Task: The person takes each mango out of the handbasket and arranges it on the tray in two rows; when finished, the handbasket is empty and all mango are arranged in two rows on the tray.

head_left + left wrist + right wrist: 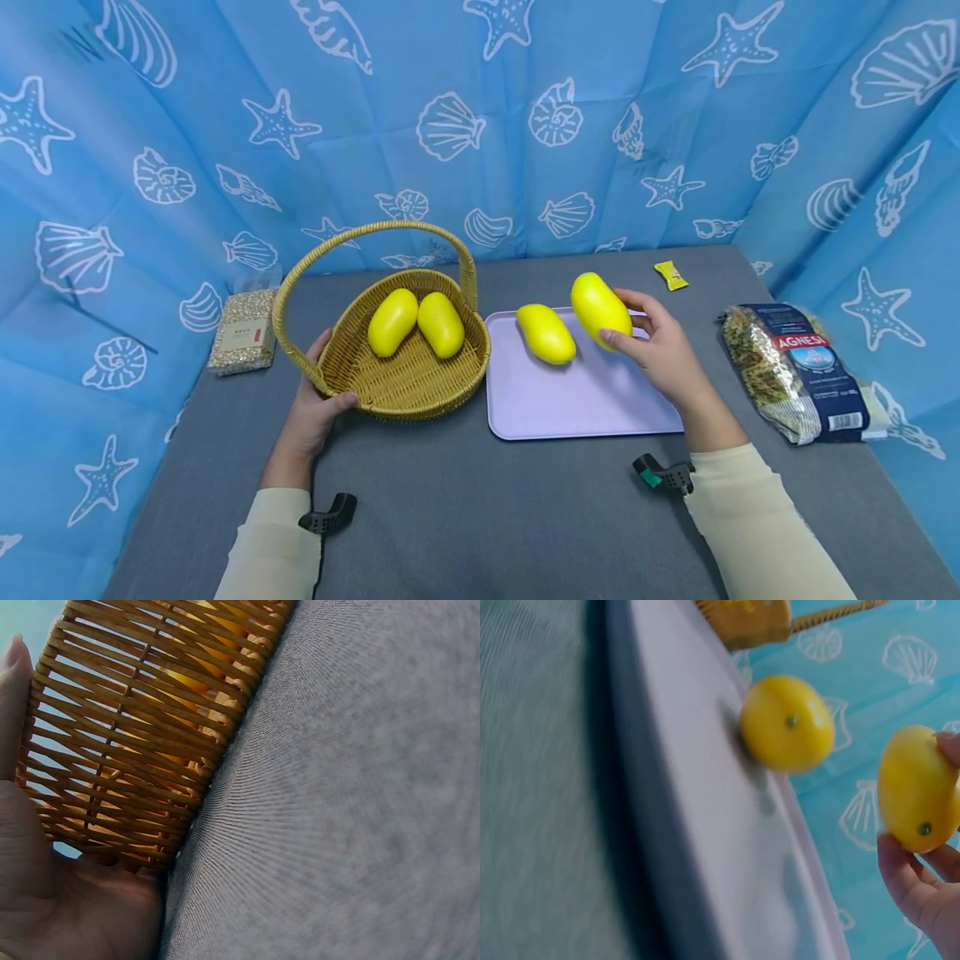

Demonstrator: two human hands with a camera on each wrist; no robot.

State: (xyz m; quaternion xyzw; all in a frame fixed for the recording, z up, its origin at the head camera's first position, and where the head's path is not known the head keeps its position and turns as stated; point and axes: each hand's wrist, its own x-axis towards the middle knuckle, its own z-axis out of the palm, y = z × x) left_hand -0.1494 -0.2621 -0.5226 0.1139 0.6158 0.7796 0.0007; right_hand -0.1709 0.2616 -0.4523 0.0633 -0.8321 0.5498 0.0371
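Observation:
My right hand point(663, 346) holds a yellow mango point(600, 311) between thumb and fingers, above the lilac tray point(585, 408). In the right wrist view the held mango point(916, 787) shows its small green stem spot. Another mango point(546, 333) lies on the left part of the tray. To the left stands a woven wicker basket point(405, 396) with a tall arched handle. Two mangoes, one on the left point(393, 323) and one on the right point(441, 325), lie inside it. My left hand point(311, 417) grips the basket's left side, thumb at the rim; some fingers are hidden behind the basket.
A bag of pale grains point(246, 332) stands behind and left of the basket. At the right lies an Agnesi pasta bag point(798, 375). A small yellow wrapped packet point(671, 275) lies near the back edge of the grey table point(487, 517). A blue curtain point(480, 108) hangs behind.

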